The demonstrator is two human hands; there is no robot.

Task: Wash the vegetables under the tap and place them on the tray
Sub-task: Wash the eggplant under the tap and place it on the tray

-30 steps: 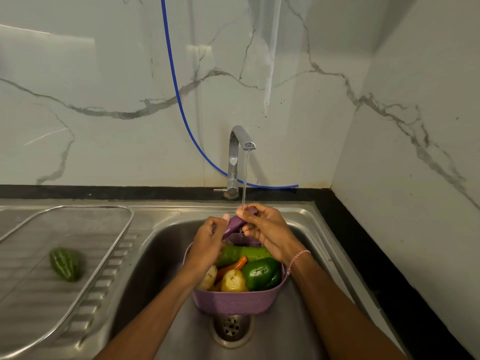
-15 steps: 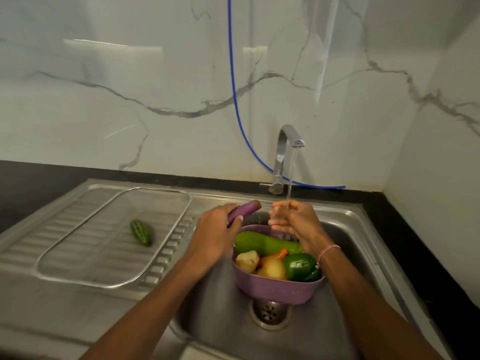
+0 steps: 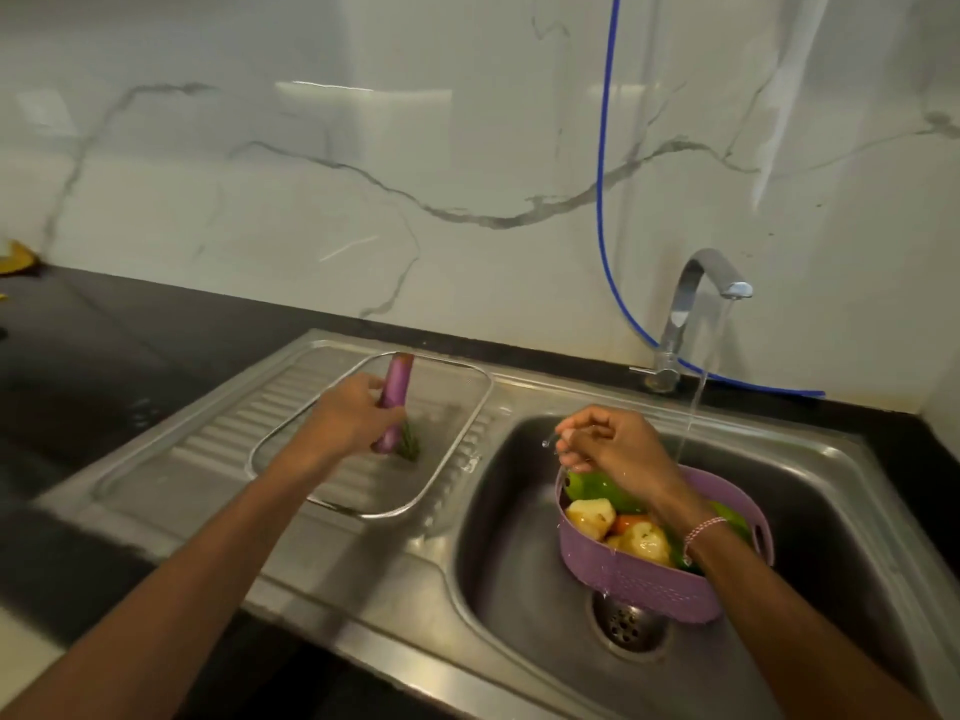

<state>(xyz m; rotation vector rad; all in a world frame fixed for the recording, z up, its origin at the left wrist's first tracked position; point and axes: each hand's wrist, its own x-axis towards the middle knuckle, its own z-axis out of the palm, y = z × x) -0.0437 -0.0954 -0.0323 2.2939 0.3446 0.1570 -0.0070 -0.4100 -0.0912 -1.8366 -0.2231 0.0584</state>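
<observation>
Vegetables, counted from the hands outward. Left hand (image 3: 353,415): fingers closed round one purple eggplant (image 3: 396,394), long axis pointing away from the wrist, held over the wire-rimmed tray (image 3: 470,428) on the draining board. Just under that hand, partly hidden by it, one dark green bitter gourd (image 3: 408,445) lies inside the tray. Tray count: one gourd resting; whether the eggplant touches the tray floor cannot be told.

Right hand (image 3: 610,441): fingers loosely curled, holding nothing, dripping, above the near-left rim of the purple basket (image 3: 639,576). Basket stands in the sink (image 3: 509,563), just behind the drain (image 3: 628,626). Below the hand in the basket: two pale potatoes (image 3: 589,514), one orange carrot (image 3: 628,522), at least one long green vegetable (image 3: 597,485); further green pieces under the wrist, count not clear. One thread band on the right wrist.

Beyond the right hand: one tap (image 3: 698,298), water running in a thin stream to the basket's far rim. One blue hose (image 3: 605,174) on the wall.

Change versus 0.5 s ago: eggplant was at the basket rim near the stream; now over the tray. Right hand was under the water; now beside it.
</observation>
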